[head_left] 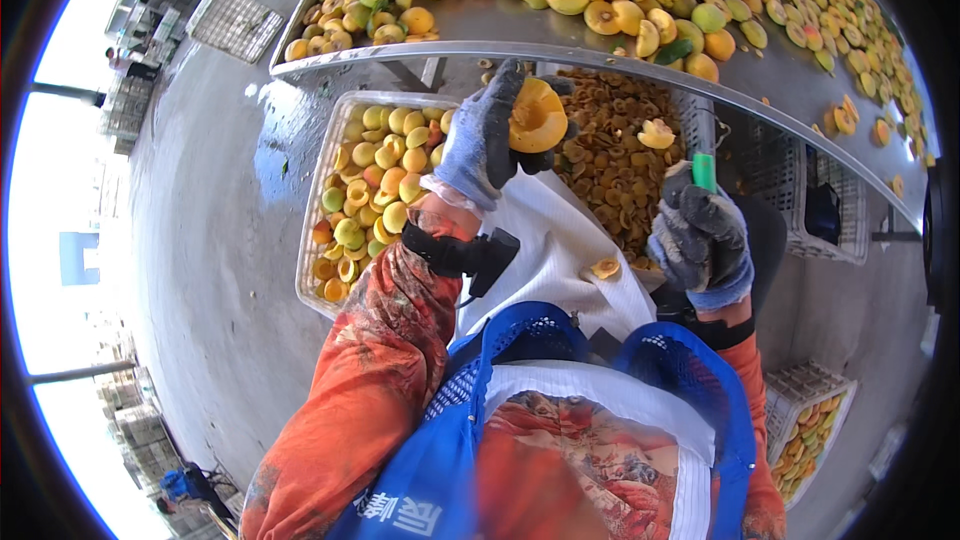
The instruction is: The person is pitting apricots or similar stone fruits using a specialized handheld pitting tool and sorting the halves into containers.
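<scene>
My left hand (490, 135), in a grey-and-blue work glove, holds up a halved yellow peach (538, 118), cut side showing with a round hollow in its middle. My right hand (703, 240), in a matching glove, is closed round a tool with a green handle (704, 172); its working end cannot be made out. Under and between the hands is a crate heaped with brownish-yellow peach scraps (620, 165). A paler yellow chunk (655, 134) shows over that heap, left of the green handle. A small fruit piece (605, 268) rests on the white apron (540, 250) over my lap.
A metal table (480, 48) crosses the far side, its raised edge close beyond my hands, with many halved peaches (600, 15) on it. A white crate of peaches (330, 190) stands at left. Other crates (840, 210) sit at right, with another fruit crate (800, 375) lower down.
</scene>
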`<state>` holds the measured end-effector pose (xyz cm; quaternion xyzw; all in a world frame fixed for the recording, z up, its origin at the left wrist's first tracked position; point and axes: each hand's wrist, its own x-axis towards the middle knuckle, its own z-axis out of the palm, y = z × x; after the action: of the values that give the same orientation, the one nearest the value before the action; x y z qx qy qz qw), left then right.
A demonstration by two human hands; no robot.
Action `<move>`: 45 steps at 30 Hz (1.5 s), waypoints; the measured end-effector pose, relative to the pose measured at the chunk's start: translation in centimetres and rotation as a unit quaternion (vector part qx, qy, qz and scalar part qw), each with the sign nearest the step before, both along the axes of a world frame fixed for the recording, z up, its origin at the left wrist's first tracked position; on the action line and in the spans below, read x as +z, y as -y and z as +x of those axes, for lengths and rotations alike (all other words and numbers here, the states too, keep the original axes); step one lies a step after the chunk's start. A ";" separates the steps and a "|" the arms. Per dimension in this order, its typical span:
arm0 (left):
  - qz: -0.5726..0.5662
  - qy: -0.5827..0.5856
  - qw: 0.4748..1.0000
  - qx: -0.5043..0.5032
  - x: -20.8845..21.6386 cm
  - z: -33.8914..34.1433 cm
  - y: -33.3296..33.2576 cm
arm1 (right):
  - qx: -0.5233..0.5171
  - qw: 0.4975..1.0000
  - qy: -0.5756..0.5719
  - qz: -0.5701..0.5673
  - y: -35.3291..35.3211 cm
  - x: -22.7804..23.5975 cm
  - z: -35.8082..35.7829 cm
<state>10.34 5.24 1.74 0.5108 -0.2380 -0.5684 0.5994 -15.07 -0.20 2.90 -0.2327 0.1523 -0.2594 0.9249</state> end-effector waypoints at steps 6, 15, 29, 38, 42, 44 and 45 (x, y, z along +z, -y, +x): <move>0.050 0.102 0.977 0.181 -0.7 11.6 -15.1 | 0.013 0.986 -0.163 -0.034 2.1 -5.7 -3.0; 0.587 0.575 0.568 -0.038 -13.9 11.4 -34.3 | 0.051 0.902 -0.420 -0.081 0.3 -5.8 2.1; 0.477 0.604 0.615 -0.172 -20.6 14.0 -35.4 | 0.043 0.859 -0.504 -0.080 -0.7 -3.6 2.2; 0.591 0.528 0.489 -0.364 -21.1 16.6 -35.9 | 0.020 0.894 -0.430 -0.124 0.2 -2.4 3.6; 0.373 0.657 0.649 -0.094 -9.0 16.4 -15.1 | 0.015 0.903 -0.422 -0.074 1.9 -3.2 0.7; 0.202 0.602 0.773 0.021 -4.6 14.5 -5.4 | 0.013 0.918 -0.395 -0.028 2.3 -4.0 0.2; 0.156 0.594 0.788 0.045 -3.6 14.0 -1.0 | 0.017 0.922 -0.385 -0.036 2.3 -4.7 0.1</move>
<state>24.30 6.25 -1.84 0.8446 -0.4318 -0.1539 0.2767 -15.00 -2.54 -1.79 -0.3506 0.4833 -0.1397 0.7899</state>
